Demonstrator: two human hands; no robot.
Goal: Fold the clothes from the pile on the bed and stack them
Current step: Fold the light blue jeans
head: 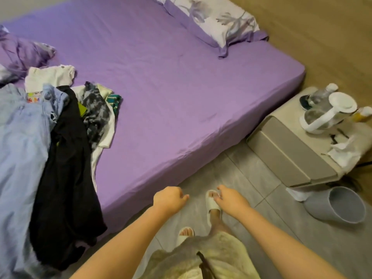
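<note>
Hands hang out in front over the floor point(261, 228), both holding nothing: the left hand point(168, 199) has its fingers curled in loosely, the right hand point(229, 199) droops with fingers relaxed above a white slipper point(213, 204). Just left of them lies the bed point(161, 87) in a purple sheet. The pile point(60, 125) sits at its left edge: blue jeans, a black garment, white and patterned pieces, unfolded. A pillow point(217, 21) lies at the far end.
</note>
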